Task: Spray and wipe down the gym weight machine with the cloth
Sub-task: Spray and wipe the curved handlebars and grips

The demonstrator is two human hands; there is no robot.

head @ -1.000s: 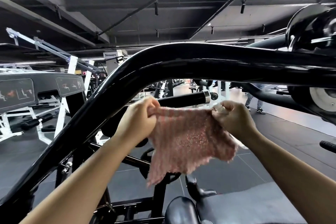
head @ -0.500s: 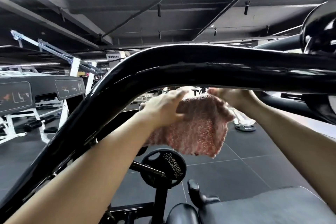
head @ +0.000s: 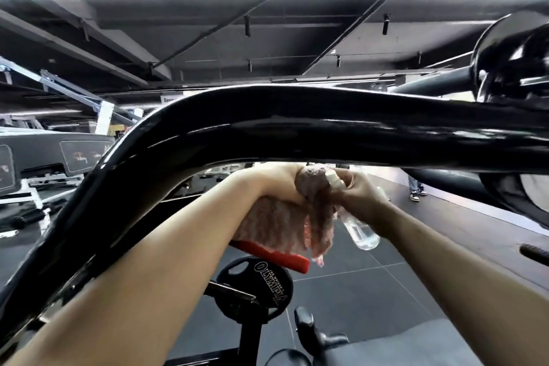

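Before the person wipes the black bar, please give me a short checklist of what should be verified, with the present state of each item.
1. Cloth in hand: ok. The left hand grips the pink cloth.
2. Spray bottle secured: ok. The right hand holds the clear spray bottle.
3. Cloth on the black bar: not ok. The cloth is bunched just below it; contact cannot be seen.
4. Bar already sprayed: cannot tell. It is glossy, but no droplets are visible.
5. Liquid in the bottle: cannot tell.
6. Loose cloth clear of the weight plate: ok. It hangs above the plate.
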